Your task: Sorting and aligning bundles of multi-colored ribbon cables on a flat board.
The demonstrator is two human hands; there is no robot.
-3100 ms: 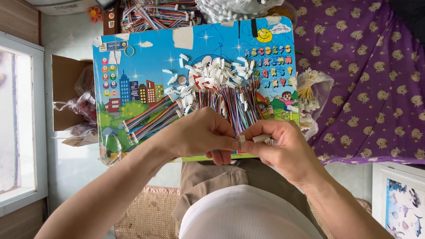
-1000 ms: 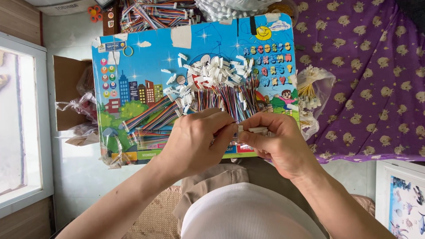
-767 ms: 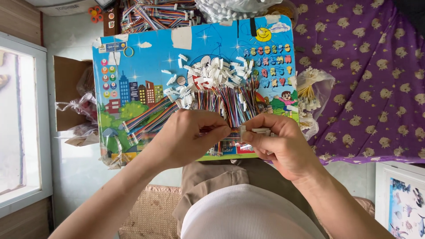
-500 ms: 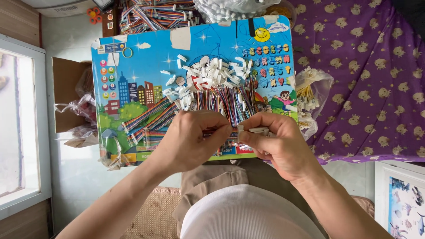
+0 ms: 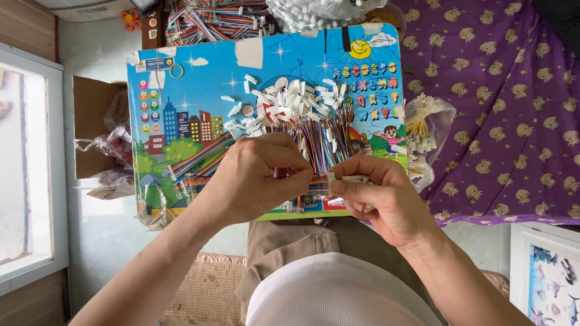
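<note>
A bright window (image 5: 27,175) at nine o'clock throws daylight in — a purple patterned cloth (image 5: 501,115) fills two o'clock (small animal motifs), a woven mat (image 5: 205,290) at six, pale floor (image 5: 109,229) between.

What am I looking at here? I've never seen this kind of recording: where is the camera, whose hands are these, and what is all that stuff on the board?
There is no machine: a person wears one camera on the head, and it looks down at their own two bare hands. The colourful cartoon board rests across the lap as a work surface. On it lie a pile of small white plastic connectors and bundles of multicoloured ribbon wires. The left hand pinches wire ends, though its grip hides exactly what. The right hand holds a small white connector between thumb and fingers. A purple patterned cloth lies to the right, with a clear bag of pale parts beside the board.
</note>
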